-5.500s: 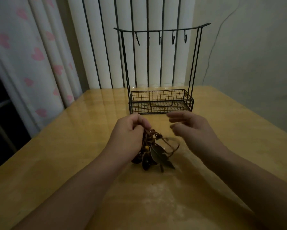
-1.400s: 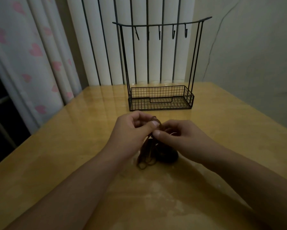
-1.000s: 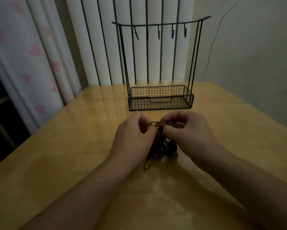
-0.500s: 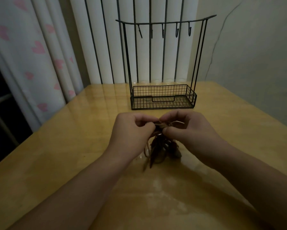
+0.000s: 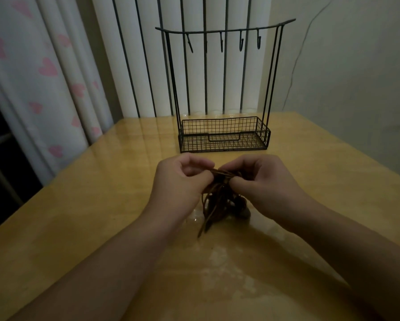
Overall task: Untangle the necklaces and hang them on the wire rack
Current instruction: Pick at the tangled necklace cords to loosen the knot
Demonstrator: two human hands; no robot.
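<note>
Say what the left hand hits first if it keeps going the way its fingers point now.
The left hand has its fingertips aimed rightward, pinching the necklaces. Just past that bundle is the right hand, gripping the same cords. So likely the right hand's fingers first; depth between them is unclear.
</note>
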